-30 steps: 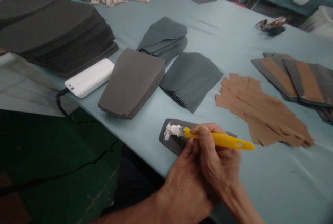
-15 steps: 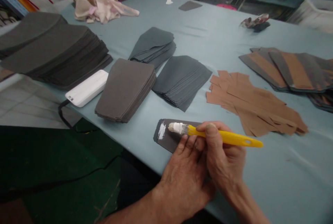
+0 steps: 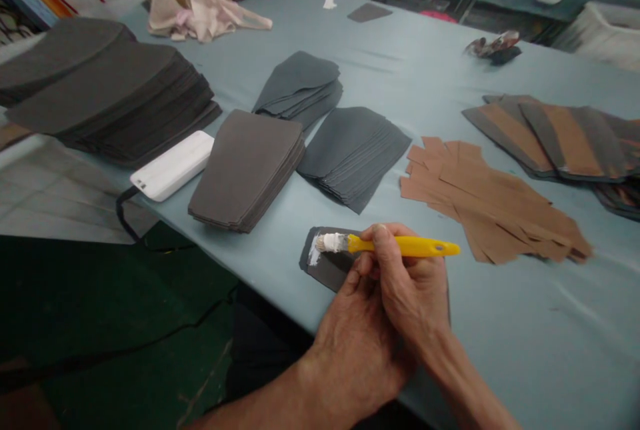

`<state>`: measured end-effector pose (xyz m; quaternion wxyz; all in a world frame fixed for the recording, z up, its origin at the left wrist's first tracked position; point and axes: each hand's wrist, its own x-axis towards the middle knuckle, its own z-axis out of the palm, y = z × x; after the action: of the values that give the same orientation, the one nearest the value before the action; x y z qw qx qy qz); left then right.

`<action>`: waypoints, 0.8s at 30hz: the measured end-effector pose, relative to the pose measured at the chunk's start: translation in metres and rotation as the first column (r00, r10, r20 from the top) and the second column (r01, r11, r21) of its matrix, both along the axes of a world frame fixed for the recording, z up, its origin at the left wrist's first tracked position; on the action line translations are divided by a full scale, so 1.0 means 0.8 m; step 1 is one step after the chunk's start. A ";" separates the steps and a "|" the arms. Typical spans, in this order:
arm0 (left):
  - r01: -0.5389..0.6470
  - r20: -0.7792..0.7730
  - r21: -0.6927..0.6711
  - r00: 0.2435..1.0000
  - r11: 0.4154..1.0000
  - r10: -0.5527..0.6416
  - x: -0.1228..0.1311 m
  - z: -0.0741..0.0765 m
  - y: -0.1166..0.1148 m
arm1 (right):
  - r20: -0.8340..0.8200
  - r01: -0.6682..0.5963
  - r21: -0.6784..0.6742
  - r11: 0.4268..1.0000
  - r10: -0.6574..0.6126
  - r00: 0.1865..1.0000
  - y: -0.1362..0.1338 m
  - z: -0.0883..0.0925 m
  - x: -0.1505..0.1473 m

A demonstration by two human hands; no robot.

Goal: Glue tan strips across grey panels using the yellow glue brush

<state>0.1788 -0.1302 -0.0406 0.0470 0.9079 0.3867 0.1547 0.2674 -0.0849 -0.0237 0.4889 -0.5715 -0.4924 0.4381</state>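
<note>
My right hand (image 3: pixel 407 290) pinches a yellow-handled brush (image 3: pixel 405 246), its bristles caked with white paste. The bristles touch a white smear at the end of a dark grey sheet piece (image 3: pixel 325 269). My left hand (image 3: pixel 355 343) rests its fingers on that piece and holds it against the table, and my hands hide most of it. Nearest my hands lies a loose pile of tan cut strips (image 3: pixel 485 200).
Dark grey stacks (image 3: pixel 245 173) (image 3: pixel 353 153) (image 3: pixel 297 87) (image 3: pixel 105 90) cover the pale blue table (image 3: pixel 515 337). A white power bank (image 3: pixel 173 165) with a black cable sits at its edge. Grey pieces with tan strips (image 3: pixel 550 137) lie right.
The brush handle has swung from slanting down-right to nearly level, and the bristles have moved onto the white smear. The view has shifted slightly.
</note>
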 end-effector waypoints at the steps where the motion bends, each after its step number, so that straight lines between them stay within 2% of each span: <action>1: -0.006 0.003 -0.001 1.000 1.000 0.006 0.000 0.001 0.000 | 0.008 0.010 -0.008 1.000 -0.010 1.000 0.000 -0.002 0.000; 5: -0.031 0.033 -0.012 0.999 0.999 0.031 -0.001 0.001 0.000 | 0.033 0.049 0.015 0.999 -0.049 0.998 -0.001 -0.005 0.003; 11: -0.035 0.012 -0.128 0.999 0.991 0.037 0.002 -0.001 -0.003 | 0.091 0.132 0.057 0.990 -0.137 0.986 -0.006 -0.005 0.004; 18: -0.039 0.036 -0.020 0.999 0.999 0.040 0.003 -0.001 -0.002 | 0.075 0.038 0.076 0.996 -0.044 0.996 -0.005 -0.005 0.002; 24: -0.047 0.048 -0.080 0.998 0.996 0.051 0.001 -0.002 -0.003 | 0.124 0.072 0.161 0.984 -0.093 0.988 -0.009 -0.008 0.005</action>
<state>0.1798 -0.1327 -0.0426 0.0886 0.8915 0.4132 0.1633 0.2710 -0.0920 -0.0304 0.5164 -0.5790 -0.5321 0.3391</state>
